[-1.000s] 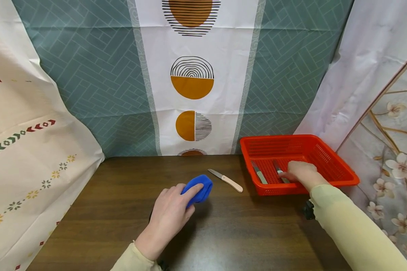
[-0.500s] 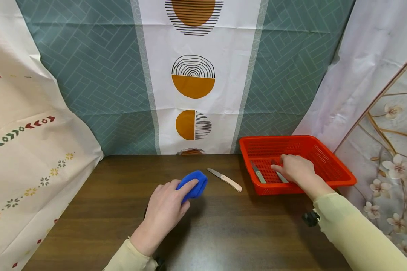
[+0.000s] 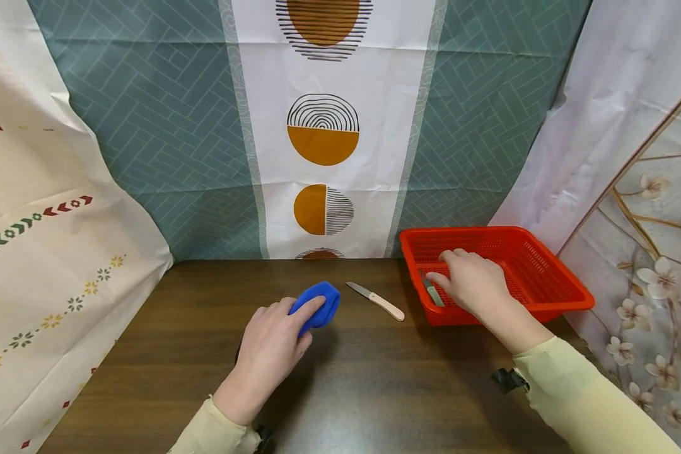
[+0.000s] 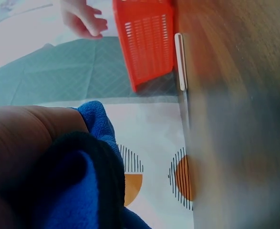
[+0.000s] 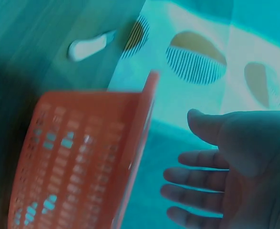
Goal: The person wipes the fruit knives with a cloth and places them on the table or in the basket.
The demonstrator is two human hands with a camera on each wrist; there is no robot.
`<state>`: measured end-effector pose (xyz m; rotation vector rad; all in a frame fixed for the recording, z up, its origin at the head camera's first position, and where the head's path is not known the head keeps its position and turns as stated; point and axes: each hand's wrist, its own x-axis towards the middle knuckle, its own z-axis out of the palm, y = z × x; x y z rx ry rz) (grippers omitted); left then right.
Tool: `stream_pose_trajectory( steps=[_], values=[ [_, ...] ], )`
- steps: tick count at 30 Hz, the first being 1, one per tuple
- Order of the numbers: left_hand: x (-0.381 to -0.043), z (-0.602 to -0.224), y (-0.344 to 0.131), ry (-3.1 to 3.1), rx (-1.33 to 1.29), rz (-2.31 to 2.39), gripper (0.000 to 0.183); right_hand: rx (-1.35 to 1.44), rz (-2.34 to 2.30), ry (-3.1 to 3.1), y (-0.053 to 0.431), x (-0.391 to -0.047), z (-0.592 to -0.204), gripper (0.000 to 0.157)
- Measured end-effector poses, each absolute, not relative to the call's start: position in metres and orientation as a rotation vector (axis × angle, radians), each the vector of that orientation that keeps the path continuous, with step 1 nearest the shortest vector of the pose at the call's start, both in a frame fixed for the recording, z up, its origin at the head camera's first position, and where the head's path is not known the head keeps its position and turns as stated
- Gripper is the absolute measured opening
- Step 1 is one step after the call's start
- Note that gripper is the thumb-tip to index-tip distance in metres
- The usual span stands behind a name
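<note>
My left hand (image 3: 272,343) grips a folded blue cloth (image 3: 320,308) between thumb and fingers above the table. In the left wrist view the blue cloth (image 4: 99,126) bulges out from the palm. Nothing is held by my right hand (image 3: 473,280), which hovers over the red plastic basket (image 3: 567,299) with thumb and fingers spread apart. A knife with a green handle (image 3: 434,295) lies inside the basket, just left of that hand. On the table between cloth and basket rests a knife with a pale handle (image 3: 387,307), its blade pointing back left.
A dark wooden table (image 3: 374,391) runs back to a hanging curtain (image 3: 193,157) with teal and white panels. Cream patterned cloth (image 3: 62,252) drapes down at the left, and a floral sheet (image 3: 652,302) hangs close beside the basket on the right.
My right hand has lifted off a knife in the basket and moved left, now covering that knife from view. My left hand has drifted slightly left with the cloth.
</note>
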<state>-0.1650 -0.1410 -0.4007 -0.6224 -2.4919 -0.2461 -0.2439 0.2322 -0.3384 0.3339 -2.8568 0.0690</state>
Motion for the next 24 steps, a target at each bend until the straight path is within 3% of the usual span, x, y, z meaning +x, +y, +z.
stream_pose_trajectory(
  steps=[8,24],
  values=[
    [-0.165,-0.4,-0.144,-2.482,-0.604,-0.242,0.062,0.524,0.005,-2.674,0.196,-0.226,-0.344,0.039],
    [-0.166,-0.398,-0.149,-2.47,-0.598,-0.224,0.061,0.659,-0.06,-2.68,0.133,-0.21,-0.385,0.041]
  ],
)
